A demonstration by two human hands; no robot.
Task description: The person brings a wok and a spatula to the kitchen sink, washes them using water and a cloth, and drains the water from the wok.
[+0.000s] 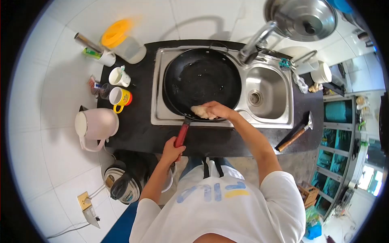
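A large black frying pan rests over the left side of the steel sink, its inside wet with a few specks. My left hand is wrapped round the pan's red handle, which points toward me. With my right hand I grip a crumpled cream-coloured scrubber and press it against the pan's near inner wall. The fingertips of that hand are partly hidden by the scrubber.
The faucet rises behind the pan, beside the small right basin. A wooden-handled tool lies on the right counter. At left stand a pink kettle, a yellow-red mug, a white mug and a yellow-lidded pitcher.
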